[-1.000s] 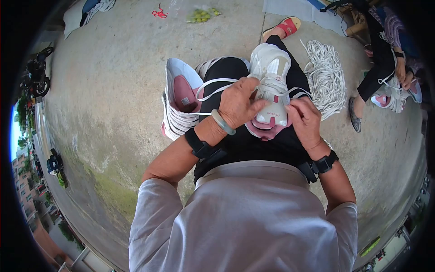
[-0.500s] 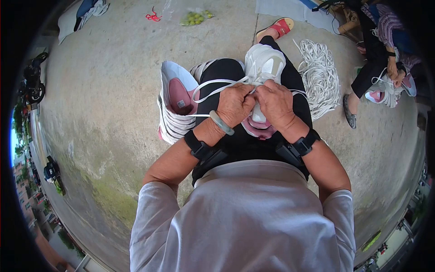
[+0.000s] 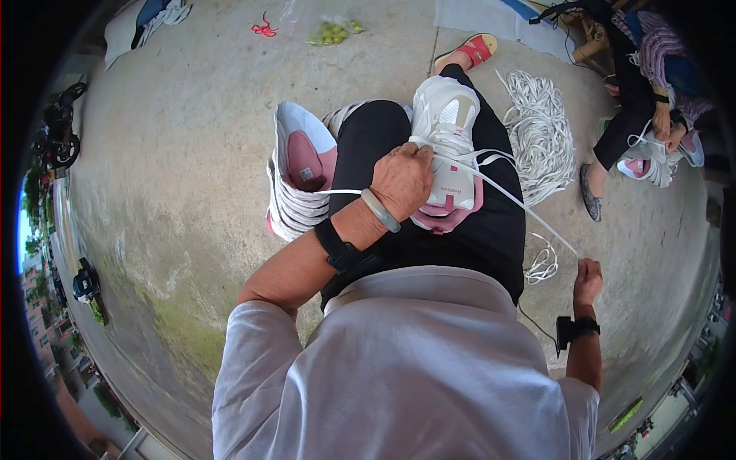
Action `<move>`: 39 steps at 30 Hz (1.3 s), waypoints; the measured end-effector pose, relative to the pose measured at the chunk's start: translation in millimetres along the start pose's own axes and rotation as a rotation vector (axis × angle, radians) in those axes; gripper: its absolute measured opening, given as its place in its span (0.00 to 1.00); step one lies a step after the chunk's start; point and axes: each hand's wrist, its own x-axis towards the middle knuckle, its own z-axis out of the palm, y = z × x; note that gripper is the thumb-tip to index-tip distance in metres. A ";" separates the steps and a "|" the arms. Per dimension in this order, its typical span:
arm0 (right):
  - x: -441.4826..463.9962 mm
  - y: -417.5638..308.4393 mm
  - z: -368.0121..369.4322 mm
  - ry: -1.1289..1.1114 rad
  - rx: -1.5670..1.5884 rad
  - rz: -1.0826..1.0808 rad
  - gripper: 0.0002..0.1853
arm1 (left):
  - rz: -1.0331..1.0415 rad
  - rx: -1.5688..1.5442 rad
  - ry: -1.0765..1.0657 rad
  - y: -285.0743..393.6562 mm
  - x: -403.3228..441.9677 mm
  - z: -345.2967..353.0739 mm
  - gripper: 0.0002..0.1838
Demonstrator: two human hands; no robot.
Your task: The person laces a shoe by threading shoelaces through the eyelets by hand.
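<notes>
A white sneaker [image 3: 448, 115] with a pink lining rests on my lap, toe pointing away from me, its tongue showing. My left hand [image 3: 405, 178] is closed against the left edge of its lacing; the fingertips are partly hidden. Out to the right, my right hand [image 3: 588, 282] is closed on a white shoelace [image 3: 529, 208], which runs taut from the sneaker's eyelets. Another stretch of lace loops over the right thigh. A white strand [image 3: 343, 192] passes behind my left wrist towards the stacked sneaker pieces [image 3: 300, 211] beside my left leg.
On the floor to the right lie a heap of white laces [image 3: 540, 138] and a small loose coil [image 3: 543, 264]. Another person's hands [image 3: 665, 130] work at a shoe at upper right. A bag of green fruit [image 3: 335, 32] and red string [image 3: 265, 29] lie ahead.
My right hand has left the sneaker and swung out to the lower right, drawing the lace straight. My left hand stays at the sneaker, whose tongue is now uncovered.
</notes>
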 end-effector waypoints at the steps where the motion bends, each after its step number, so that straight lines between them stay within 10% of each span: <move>1: -1.1 -1.2 2.0 -0.001 0.007 0.000 0.03 | 0.005 -0.017 0.035 0.0 0.0 0.2 0.12; 6: 20.9 -76.4 8.6 -0.376 0.073 -0.233 0.05 | -0.115 -0.087 0.095 -12.5 8.8 -14.9 0.09; 15: 75.7 -229.1 21.2 -0.042 0.548 -0.545 0.14 | 0.008 -0.323 0.175 -47.0 25.4 -2.8 0.03; 18: 82.5 -246.6 31.1 -0.008 0.600 -0.558 0.15 | -0.134 -0.610 0.088 -47.7 25.5 -1.4 0.06; 20: 83.5 -249.3 35.8 -0.077 0.616 -0.527 0.15 | -0.626 -1.278 -0.220 -34.2 29.9 -19.0 0.09; 23: 83.5 -254.3 38.4 -0.022 0.627 -0.540 0.10 | -0.476 -1.356 -0.413 -36.5 35.3 -24.4 0.13; 31: 65.7 -191.0 -0.1 0.031 0.718 -0.327 0.03 | -0.463 -0.961 -0.387 -37.0 39.6 -17.4 0.16; 37: 48.0 -194.6 14.2 -0.469 1.088 -0.098 0.07 | -0.359 -0.743 -0.069 -24.3 35.0 4.6 0.10; 39: 60.7 -217.7 27.9 -0.540 1.163 -0.084 0.13 | 0.052 -0.458 0.150 -2.4 36.3 1.8 0.07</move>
